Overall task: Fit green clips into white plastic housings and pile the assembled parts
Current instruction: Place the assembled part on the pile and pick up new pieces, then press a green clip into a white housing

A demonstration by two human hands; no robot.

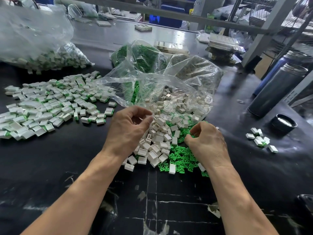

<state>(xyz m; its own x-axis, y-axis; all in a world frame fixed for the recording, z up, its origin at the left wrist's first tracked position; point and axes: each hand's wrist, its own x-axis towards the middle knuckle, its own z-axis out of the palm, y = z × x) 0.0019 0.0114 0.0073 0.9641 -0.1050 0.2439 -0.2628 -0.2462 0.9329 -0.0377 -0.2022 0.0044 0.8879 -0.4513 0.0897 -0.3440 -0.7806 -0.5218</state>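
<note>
Far left: clear bag (33, 38) of assembled parts, lying on the dark counter (59, 167). Left, nearer: loose pile of assembled parts (50, 106), white bodies with green showing at one end, spread wide. Centre far: bag of green clips (140, 55), and just right of it an opened bag of white housings (186, 92) spilling toward the near edge. Centre near: heap of loose white housings (157, 141), touching and partly overlapping a heap of loose green clips (181, 156) on its right. Left hand (127, 131): fingers curled, thumb and fingertips drawn together above the housings; whether a part sits between them cannot be told. Right hand (206, 143): fingers curled down into the clips; any clip held is hidden. Right: small cluster of assembled parts (260, 139), well apart from the main pile; dark cap (282, 124); two metal flasks (277, 89). Risks, as judged: the mingled heaps could make the hands pick a wrong or doubled piece; a clip pushed in crooked might jam; the slack bag mouth could shed more housings over the clips.
</note>
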